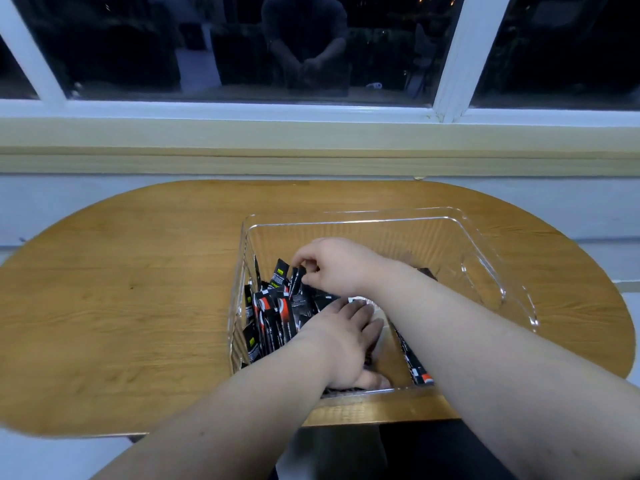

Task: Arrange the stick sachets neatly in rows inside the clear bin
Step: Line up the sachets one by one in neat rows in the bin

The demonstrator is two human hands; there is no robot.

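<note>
Straightening stick sachets (pixel 273 317) in the clear bin (pixel 346 221), we pinch one in our right hand (pixel 332 265), left hand (pixel 346 341) flat bracing the rest, and must next seat it upright.

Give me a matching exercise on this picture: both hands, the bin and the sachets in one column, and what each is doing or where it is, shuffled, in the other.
1 right hand
2 left hand
3 bin
4 sachets

A stands on the table
B bunched by the bin's left wall
C pinches a sachet by its top
D fingers straight, low in the bin

Pairs: 1-C, 2-D, 3-A, 4-B
</note>
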